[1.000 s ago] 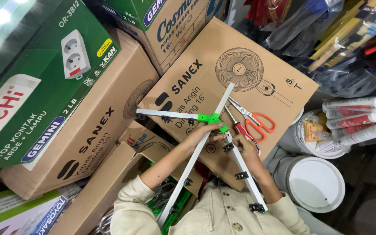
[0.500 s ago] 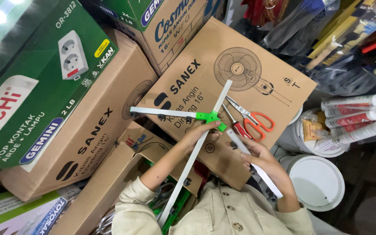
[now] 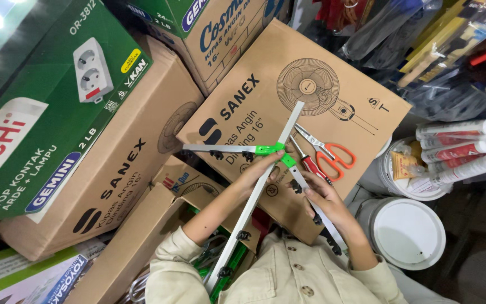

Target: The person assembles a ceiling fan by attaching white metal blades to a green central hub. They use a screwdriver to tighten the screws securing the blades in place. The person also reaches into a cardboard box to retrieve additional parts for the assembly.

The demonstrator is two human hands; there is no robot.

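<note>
Nearest the camera, two cream sleeves lead up to the hands, both working on a set of white metal bars (image 3: 252,198) joined by green plastic connectors (image 3: 269,149). The left hand (image 3: 261,170) grips the long bar just below the green joint, fingers curled around it; that bar runs diagonally from beside the person's chest up across the box top. The right hand (image 3: 323,198) is closed around a second bar (image 3: 310,197) that slants down to the right from the same joint and carries small black clips. A third bar (image 3: 220,148) sticks out level to the left from the green connector. All of this rests over a large brown cardboard box (image 3: 265,101) printed with a fan drawing, which serves as the surface. Just beyond the hands, on that box, lie a red-handled screwdriver (image 3: 310,163) and orange-handled scissors (image 3: 333,155), side by side. To the right stand white buckets (image 3: 403,231) with lids, and white sealant tubes (image 3: 462,149) above them. Further left are more brown boxes (image 3: 113,174) and a green carton (image 3: 40,101).
</note>
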